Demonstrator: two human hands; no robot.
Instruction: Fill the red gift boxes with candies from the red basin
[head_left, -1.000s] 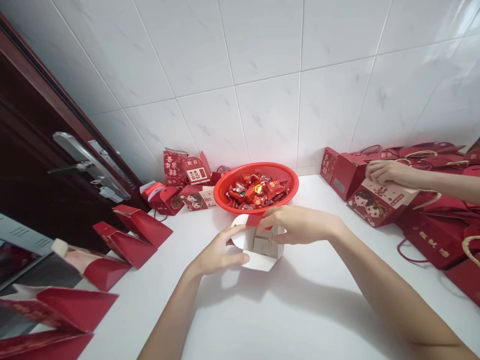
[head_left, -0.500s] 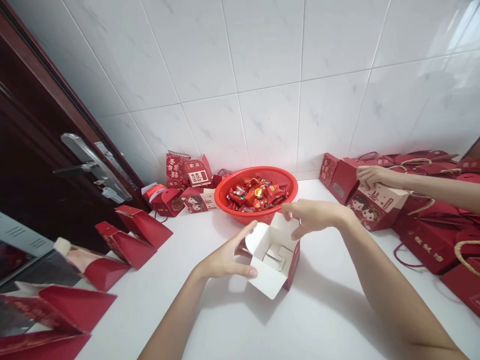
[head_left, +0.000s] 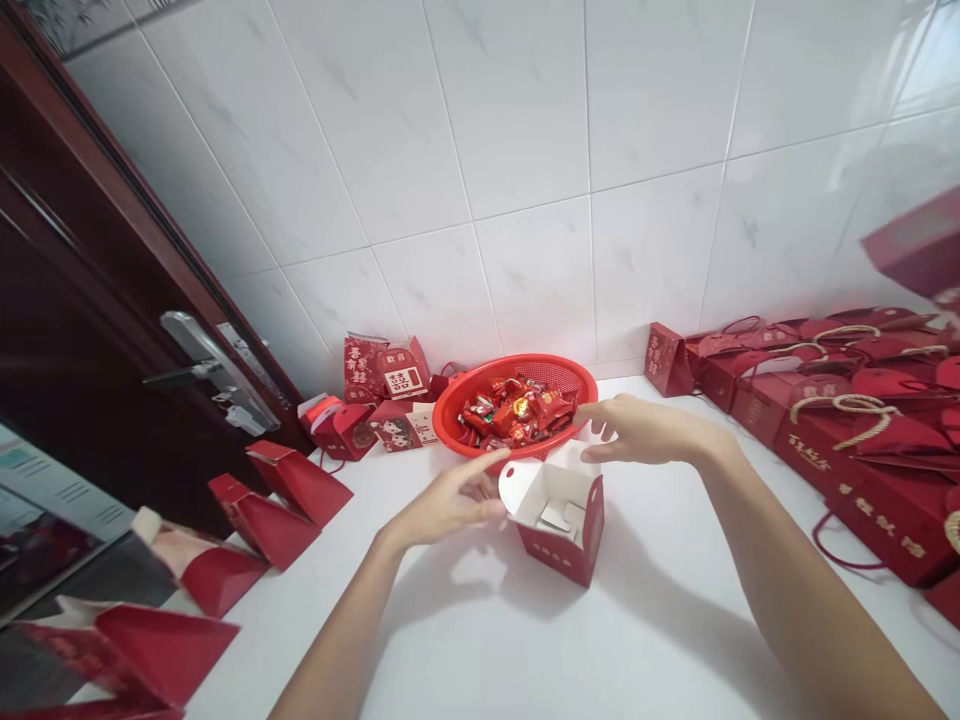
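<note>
Head view: see lidless red gift box point(head_left: 559, 555) upright on counter point(head_left: 465, 660), just in front of red mesh basket point(head_left: 450, 425). Note left hand point(head_left: 450, 502) spread by rounded flap point(head_left: 519, 485), right hand point(head_left: 645, 430) unclosed by rear flap point(head_left: 568, 457). Brace lightly; avoid creasing.

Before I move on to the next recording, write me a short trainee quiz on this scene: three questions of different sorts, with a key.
1. Multiple choice: what colour is the inside of the open box between the person's hands?
A) black
B) white
C) green
2. True or false: the red basket stands nearer the tiled wall than that box does.
3. Fill in: the rope-handled red packages stand nearer the person's ____ hand.

Key: 1. B, white. 2. True. 3. Right; the right hand is on their side of the box.
</note>
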